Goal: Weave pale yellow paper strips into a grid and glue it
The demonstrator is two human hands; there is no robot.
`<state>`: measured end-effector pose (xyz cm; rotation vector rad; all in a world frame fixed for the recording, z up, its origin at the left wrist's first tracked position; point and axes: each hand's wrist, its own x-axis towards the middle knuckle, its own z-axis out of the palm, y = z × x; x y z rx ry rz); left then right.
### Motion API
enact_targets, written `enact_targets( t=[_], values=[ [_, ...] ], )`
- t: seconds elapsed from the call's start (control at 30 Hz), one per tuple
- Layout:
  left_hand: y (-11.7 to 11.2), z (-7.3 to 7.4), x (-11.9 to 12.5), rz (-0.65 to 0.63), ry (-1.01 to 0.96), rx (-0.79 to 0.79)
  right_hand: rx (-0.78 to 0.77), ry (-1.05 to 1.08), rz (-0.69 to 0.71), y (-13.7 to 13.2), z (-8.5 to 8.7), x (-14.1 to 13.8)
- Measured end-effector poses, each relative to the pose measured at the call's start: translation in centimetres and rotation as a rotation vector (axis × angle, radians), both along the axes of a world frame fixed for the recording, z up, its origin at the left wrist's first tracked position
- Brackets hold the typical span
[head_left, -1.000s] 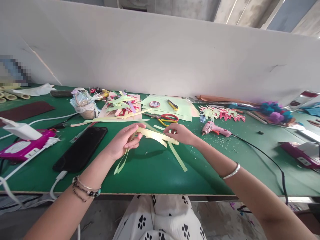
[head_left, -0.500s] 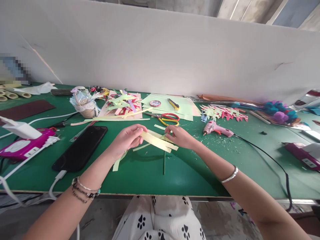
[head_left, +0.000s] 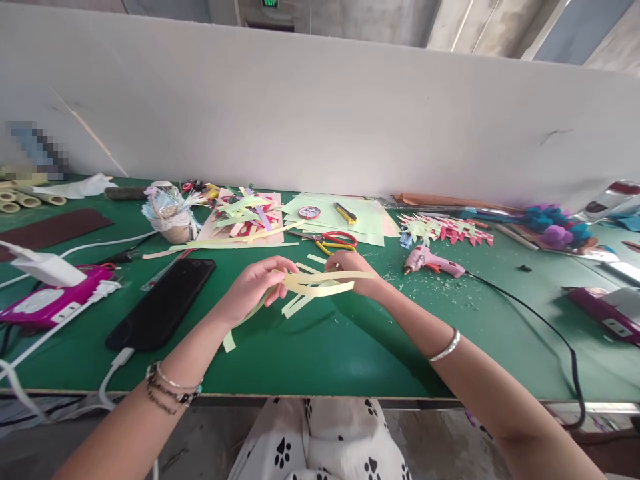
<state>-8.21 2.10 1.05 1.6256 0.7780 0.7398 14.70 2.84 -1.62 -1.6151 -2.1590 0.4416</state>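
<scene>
Pale yellow paper strips [head_left: 320, 289] stretch crosswise between my hands, above the green table. My left hand [head_left: 257, 283] pinches them at one end between thumb and fingers, and a pale green end [head_left: 229, 342] hangs below it. Behind the strips, my right hand [head_left: 356, 268] is closed, its curled fingers on a strip near the middle of the bundle; its fingertips are partly hidden. The free strip ends pass in front of my right wrist. Just beyond my right hand lie red-and-yellow-handled scissors [head_left: 337, 240].
A pink glue gun [head_left: 433, 260] with a black cord lies right, among paper scraps. Left are a black phone [head_left: 163, 303] on a cable and a purple power strip [head_left: 60, 297]. Farther back are cut strips [head_left: 250, 213], green sheets [head_left: 320, 207], a cutter [head_left: 346, 213] and a tape roll [head_left: 309, 213].
The strips have fanned apart, and their free ends now reach farther right, across my right wrist. My right hand has turned slightly. The view has tilted up a little.
</scene>
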Motion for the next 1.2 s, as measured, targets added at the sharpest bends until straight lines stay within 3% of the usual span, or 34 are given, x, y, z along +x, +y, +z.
enact_targets(
  t=[0.1,0.27,0.5,0.7,0.9,1.07,1.2],
  values=[
    [0.1,0.0,0.0,-0.035,-0.003,-0.042,0.042,0.151,-0.060,-0.2,0.3,1.4],
    [0.5,0.2,0.6,-0.057,0.090,-0.099,0.019,0.645,-0.168,-1.4,1.2,2.6],
    [1.1,0.5,2.7,0.061,0.214,-0.102,-0.055,1.030,-0.174,-2.7,2.3,2.0],
    [1.6,0.1,3.8,0.032,0.292,-0.009,-0.070,1.063,-0.134,-2.7,2.1,1.9],
    [1.4,1.1,4.8,-0.006,0.445,0.114,-0.078,1.065,-0.089,-2.7,2.2,2.0],
    [1.1,1.3,5.2,-0.014,0.485,0.123,0.075,0.844,-0.072,-2.6,2.2,2.2],
    [1.1,1.0,5.4,-0.042,0.468,0.136,0.052,0.689,-0.059,-3.1,2.4,1.8]
  ],
)
